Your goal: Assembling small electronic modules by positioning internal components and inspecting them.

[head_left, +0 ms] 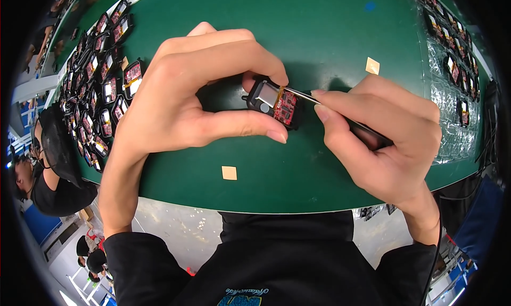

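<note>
Between the thumb and fingers of my left hand (197,87) is a small black electronic device (254,107), its inside facing up. A silvery battery and a red circuit board (286,107) show in it, with a yellow-orange strip between them. My right hand (383,130) is closed around dark, slim tweezers (348,118). Their bright metal tip reaches the device's upper edge, close to the yellow strip and my left index finger. Whether the tip grips anything is too small to tell.
Many similar opened devices (109,90) crowd the left side of the green table (308,183). More devices (464,113) lie at the right on clear plastic wrap (452,143). Two beige squares (229,173) lie on the tabletop. Another person (58,183) sits at the far left.
</note>
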Available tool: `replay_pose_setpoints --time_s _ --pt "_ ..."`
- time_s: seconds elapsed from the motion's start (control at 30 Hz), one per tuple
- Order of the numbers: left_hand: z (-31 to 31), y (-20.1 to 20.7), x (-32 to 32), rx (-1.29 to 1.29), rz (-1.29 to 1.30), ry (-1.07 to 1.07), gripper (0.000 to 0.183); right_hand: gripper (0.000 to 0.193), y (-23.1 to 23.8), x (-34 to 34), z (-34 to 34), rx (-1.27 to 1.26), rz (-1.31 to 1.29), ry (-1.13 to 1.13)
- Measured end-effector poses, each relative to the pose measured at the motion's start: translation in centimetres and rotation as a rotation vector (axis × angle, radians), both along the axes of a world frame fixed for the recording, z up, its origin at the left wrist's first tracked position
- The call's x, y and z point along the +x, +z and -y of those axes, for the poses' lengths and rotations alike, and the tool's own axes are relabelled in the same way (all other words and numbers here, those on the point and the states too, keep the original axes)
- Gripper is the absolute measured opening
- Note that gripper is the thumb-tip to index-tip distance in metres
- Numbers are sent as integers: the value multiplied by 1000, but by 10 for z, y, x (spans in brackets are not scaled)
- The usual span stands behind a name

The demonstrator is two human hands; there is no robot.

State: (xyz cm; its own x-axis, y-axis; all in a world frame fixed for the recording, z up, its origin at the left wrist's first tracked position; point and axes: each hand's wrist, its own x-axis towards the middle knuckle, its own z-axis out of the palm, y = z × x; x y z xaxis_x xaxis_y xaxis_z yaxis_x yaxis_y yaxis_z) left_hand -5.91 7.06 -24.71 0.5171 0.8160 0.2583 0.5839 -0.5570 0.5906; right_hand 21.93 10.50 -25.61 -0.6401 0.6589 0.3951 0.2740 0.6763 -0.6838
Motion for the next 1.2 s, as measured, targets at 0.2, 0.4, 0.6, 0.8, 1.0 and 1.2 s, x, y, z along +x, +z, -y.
replay_pose_setpoints --time_s 0.2,0.4,0.6,0.8,1.0,1.2 --pt "3 2 -3 -17 9 40 60 22 3 -3 0 21 -11 3" --pt "7 -4 -3 -91 104 24 63 16 7 -4 1 23 -112 -21" --pt "11 4 -14 -118 124 -22 63 31 12 -14 13 -76 35 2" --pt "7 7 -16 -220 161 -65 65 43 2 -26 13 103 108 -43" --pt "17 33 -29 -161 49 81 52 38 19 -11 8 129 66 -51" --pt "37 58 -76 -27 -530 679 53 28 37 49 -28 295 123 -413"
